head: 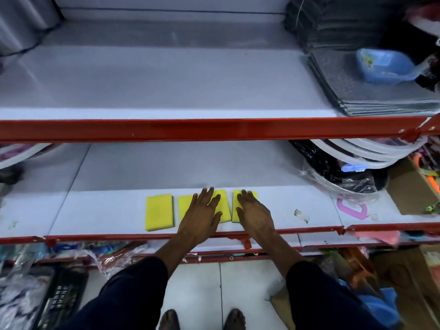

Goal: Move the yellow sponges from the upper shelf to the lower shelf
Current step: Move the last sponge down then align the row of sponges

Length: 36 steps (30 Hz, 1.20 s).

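Observation:
Several yellow sponges lie in a row near the front of the lower shelf (107,210). The leftmost sponge (159,212) lies free. My left hand (202,214) rests flat with straight fingers over the second sponge (184,206) and the third sponge (223,206). My right hand (253,214) lies flat with straight fingers on the rightmost sponge (238,198), which has a dark green underside. The upper shelf (154,79) shows no yellow sponge.
A stack of grey mats (371,96) with a blue plastic tub (385,65) fills the upper shelf's right end. Wrapped dark trays (345,172) and white lids (371,153) sit right on the lower shelf. A pink cut-out (352,208) lies there too. Red rails (190,129) edge both shelves.

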Motion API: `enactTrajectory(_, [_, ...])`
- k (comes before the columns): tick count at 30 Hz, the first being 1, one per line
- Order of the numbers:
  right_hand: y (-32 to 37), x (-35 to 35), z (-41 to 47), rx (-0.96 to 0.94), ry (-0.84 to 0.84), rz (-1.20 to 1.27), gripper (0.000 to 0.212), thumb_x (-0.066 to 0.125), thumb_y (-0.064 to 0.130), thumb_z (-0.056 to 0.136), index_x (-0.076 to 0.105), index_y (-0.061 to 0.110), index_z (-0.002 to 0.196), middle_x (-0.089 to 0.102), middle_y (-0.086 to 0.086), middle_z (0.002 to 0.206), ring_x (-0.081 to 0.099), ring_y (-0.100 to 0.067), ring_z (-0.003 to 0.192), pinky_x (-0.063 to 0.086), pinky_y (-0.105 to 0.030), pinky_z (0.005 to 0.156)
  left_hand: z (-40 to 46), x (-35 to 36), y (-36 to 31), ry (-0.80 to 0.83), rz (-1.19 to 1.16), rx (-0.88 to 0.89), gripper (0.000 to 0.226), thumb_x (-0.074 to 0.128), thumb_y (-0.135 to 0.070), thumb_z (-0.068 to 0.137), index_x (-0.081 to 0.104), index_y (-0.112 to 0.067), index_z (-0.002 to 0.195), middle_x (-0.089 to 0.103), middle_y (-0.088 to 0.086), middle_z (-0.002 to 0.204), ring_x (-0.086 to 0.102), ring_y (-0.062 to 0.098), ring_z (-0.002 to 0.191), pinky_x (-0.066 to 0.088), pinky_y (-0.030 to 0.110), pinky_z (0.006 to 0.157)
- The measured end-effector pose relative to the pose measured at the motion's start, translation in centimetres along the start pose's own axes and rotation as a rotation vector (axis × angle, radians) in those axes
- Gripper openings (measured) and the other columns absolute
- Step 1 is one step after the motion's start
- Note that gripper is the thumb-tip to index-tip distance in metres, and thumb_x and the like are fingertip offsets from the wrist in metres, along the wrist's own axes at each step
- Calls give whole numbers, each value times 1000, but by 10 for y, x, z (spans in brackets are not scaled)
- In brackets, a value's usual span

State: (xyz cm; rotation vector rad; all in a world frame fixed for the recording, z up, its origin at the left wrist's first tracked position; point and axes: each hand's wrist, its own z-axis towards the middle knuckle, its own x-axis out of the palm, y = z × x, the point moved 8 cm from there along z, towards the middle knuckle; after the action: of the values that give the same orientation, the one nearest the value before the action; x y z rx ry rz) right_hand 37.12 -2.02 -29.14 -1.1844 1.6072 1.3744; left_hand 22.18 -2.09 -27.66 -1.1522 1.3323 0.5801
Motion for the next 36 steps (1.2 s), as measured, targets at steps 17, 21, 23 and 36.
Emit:
enactTrajectory(17, [-15,9,-17,-50,59,95,50,52,25,99,38,19,146,28,1,160,25,-16,148,22,-32,120,3,16,4,173,52,-6,58,50,-29,100,30,-17,153,13,8,168,11,23,156,4,38,127])
enactTrajectory(21, [-15,10,-18,-39,42,118,49,51,25,100,37,17,147,29,0,159,23,-17,149,19,-30,121,0,14,-2,153,30,0,58,53,-29,99,33,-16,152,16,9,167,14,25,155,8,37,127])
enactTrajectory(23, [-15,11,-19,-33,29,141,48,52,24,100,39,16,146,30,-2,159,25,-18,148,20,-30,120,0,13,-3,138,24,-1,58,54,-30,99,34,-17,151,17,8,167,16,25,155,9,37,127])
enactTrajectory(36, [-12,17,-18,-28,49,154,47,52,22,99,41,14,144,29,-4,159,26,-21,148,24,-35,119,3,16,-20,122,58,0,58,54,-31,99,35,-15,151,20,10,166,17,29,154,13,39,127])
